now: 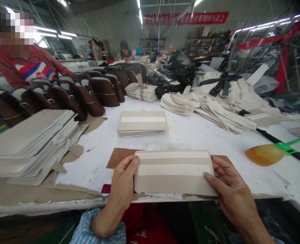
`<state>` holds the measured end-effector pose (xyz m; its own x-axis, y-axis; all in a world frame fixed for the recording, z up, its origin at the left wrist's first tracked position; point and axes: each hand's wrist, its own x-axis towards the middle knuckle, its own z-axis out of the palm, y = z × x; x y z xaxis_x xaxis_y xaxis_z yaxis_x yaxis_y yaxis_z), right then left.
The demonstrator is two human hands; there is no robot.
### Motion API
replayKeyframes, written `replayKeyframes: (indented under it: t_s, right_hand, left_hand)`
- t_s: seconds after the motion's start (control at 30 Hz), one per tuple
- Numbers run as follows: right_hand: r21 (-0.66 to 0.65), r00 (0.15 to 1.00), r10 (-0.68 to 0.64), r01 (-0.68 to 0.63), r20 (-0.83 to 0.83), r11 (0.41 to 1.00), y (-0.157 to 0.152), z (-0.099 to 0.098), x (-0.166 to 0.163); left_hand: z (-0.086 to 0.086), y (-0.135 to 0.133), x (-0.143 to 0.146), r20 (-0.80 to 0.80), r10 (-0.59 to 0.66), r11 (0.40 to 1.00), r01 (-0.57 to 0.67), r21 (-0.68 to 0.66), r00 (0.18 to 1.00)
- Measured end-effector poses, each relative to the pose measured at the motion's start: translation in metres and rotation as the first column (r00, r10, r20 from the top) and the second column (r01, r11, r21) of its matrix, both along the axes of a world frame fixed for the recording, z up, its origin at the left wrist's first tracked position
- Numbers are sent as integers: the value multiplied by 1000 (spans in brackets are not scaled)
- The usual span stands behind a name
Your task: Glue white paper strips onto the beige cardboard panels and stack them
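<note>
Between my two hands, over the front edge of the table, is a beige board panel (172, 183) with rounded corners and two paler strips across it. My left hand (126, 174) pinches its left end, thumb on top. At the right end, my right hand (228, 183) grips it with the thumb on the face and the fingers behind. Under the panel lies a brown sheet (119, 156), mostly covered. Just beyond sits a stack of similar beige panels (143, 123), the top one bearing one white strip.
Large beige boards (33, 132) are piled at left. Behind them stand rows of dark brown bags (104, 89), with a co-worker (38, 64) beside them. Bundled pale strips (177, 103) lie at back right. An amber-coloured oval object with a green handle (265, 155) rests at right.
</note>
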<state>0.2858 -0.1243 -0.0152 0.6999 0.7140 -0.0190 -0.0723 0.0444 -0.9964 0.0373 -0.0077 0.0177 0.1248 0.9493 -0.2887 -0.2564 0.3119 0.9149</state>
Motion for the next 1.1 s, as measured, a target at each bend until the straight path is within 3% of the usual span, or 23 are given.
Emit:
replayKeyframes:
  t_s: [0.7, 1.1]
  right_hand:
    - [-16, 997, 56, -57, -47, 998, -4, -12, 4]
    - [35, 984, 86, -82, -153, 996, 0, -2, 1]
  left_hand:
    - [6, -1, 7, -76, 52, 999, -50, 19, 996]
    - [7, 1, 5, -203, 68, 997, -62, 36, 977]
